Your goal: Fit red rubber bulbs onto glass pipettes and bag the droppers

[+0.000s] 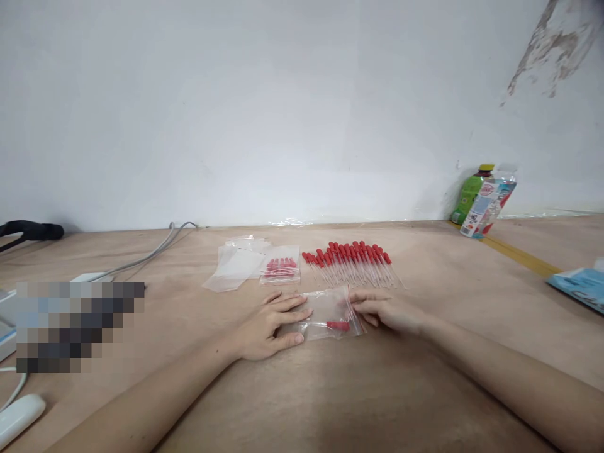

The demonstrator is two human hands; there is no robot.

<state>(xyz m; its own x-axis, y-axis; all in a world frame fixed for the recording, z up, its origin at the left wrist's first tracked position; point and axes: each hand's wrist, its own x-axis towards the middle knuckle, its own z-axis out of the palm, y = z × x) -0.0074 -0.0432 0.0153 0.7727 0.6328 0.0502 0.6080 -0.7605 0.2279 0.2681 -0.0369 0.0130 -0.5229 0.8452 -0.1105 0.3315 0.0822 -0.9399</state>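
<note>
A clear zip bag [325, 305] lies on the table between my hands, its opening towards the right. Inside it is a dropper [338, 326] with a red bulb and a thin clear tube. My left hand [271, 324] rests flat with fingers spread, the tips pressing on the bag's left part. At the bag's mouth, my right hand [384, 309] pinches the edge; its fingertips are partly hidden. Just beyond the bag lies a row of similar red-bulbed droppers [352, 255], tubes pointing towards me. Left of them is a filled bag [282, 267] holding several red-bulbed pieces.
Flat clear bags [236, 264] lie behind my left hand. A grey cable [155, 251] crosses the left side near a white mouse-like object [21, 415]. Two bottles [484, 201] lean by the wall at right; a blue packet [580, 286] lies at the right edge.
</note>
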